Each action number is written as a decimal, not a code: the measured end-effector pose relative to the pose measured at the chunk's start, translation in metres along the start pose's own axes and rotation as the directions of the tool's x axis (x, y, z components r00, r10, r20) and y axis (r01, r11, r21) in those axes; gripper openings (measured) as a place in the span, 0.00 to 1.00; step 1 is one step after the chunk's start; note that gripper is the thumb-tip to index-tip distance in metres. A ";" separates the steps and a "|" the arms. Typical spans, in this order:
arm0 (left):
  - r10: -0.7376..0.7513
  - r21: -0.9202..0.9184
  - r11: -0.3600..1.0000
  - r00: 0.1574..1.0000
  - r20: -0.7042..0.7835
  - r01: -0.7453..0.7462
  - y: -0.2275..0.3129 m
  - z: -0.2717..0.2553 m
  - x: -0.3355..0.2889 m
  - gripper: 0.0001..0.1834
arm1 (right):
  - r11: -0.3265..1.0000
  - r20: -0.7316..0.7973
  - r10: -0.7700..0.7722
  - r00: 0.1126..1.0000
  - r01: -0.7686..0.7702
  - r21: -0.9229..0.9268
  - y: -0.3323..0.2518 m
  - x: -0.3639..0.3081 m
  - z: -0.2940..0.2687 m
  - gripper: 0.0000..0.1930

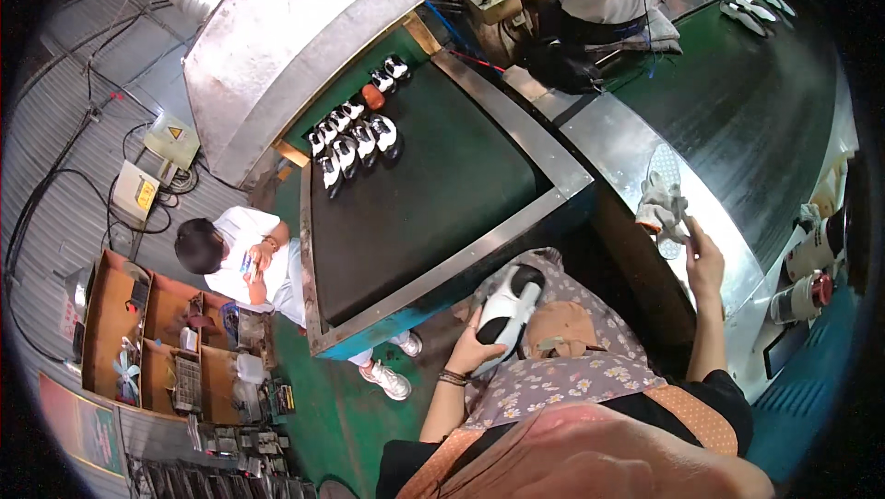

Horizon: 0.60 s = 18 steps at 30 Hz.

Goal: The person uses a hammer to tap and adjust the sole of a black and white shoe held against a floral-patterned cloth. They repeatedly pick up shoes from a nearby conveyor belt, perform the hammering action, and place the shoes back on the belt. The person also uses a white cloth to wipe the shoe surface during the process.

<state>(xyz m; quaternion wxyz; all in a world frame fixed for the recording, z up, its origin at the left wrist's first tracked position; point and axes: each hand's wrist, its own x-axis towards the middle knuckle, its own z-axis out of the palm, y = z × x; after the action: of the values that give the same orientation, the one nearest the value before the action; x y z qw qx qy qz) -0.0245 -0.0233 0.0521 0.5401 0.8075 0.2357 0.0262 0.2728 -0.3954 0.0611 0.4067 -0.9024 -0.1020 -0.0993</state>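
This is a shoe-making workshop: black-and-white shoes [383,135] stand on a conveyor belt [452,213] before a metal hood [286,47], and an aproned worker [590,379] holds another shoe [505,308]. Electrical boxes [136,190] hang on the corrugated wall [55,222] at left.

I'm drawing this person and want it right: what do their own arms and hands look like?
The left hand and right hand wear no gloves. Dark bands circle the left wrist; none shows on the right. Black sleeves stop well short of the wrists, leaving the forearms bare.
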 end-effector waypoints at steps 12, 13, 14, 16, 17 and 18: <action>0.291 0.094 0.954 0.955 -0.062 -0.285 0.120 -0.054 0.035 0.43 | 0.923 -0.185 -0.034 0.982 -0.041 -0.382 0.068 0.009 0.010 0.15; 0.462 -0.025 0.881 0.871 -0.168 -0.473 0.152 -0.058 0.029 0.39 | 0.936 -0.239 -0.087 0.967 -0.003 -0.352 0.060 0.015 0.009 0.13; 0.594 -0.125 0.753 0.750 -0.292 -0.646 0.180 -0.062 0.023 0.35 | 0.944 -0.294 -0.138 0.946 0.036 -0.328 0.049 0.020 0.007 0.12; 0.806 -0.153 0.423 0.448 -0.386 -0.893 0.234 -0.079 -0.002 0.31 | 0.972 -0.333 -0.195 0.923 0.136 -0.192 0.026 0.025 0.013 0.12; 0.829 -0.130 0.225 0.259 -0.495 -0.966 0.255 -0.076 -0.012 0.32 | 0.991 -0.286 -0.127 0.950 0.111 -0.072 0.020 0.028 0.020 0.12; 0.818 -0.050 0.032 0.055 -0.572 -0.998 0.280 -0.075 -0.028 0.33 | 0.994 -0.217 -0.069 0.974 0.085 0.064 0.007 0.031 0.029 0.11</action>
<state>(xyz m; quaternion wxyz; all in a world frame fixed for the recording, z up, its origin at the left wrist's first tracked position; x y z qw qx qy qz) 0.0274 -0.0563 0.3369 0.4913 0.5849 -0.2671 0.5875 0.3071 -0.3749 0.0456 0.4438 -0.8664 -0.0960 -0.2078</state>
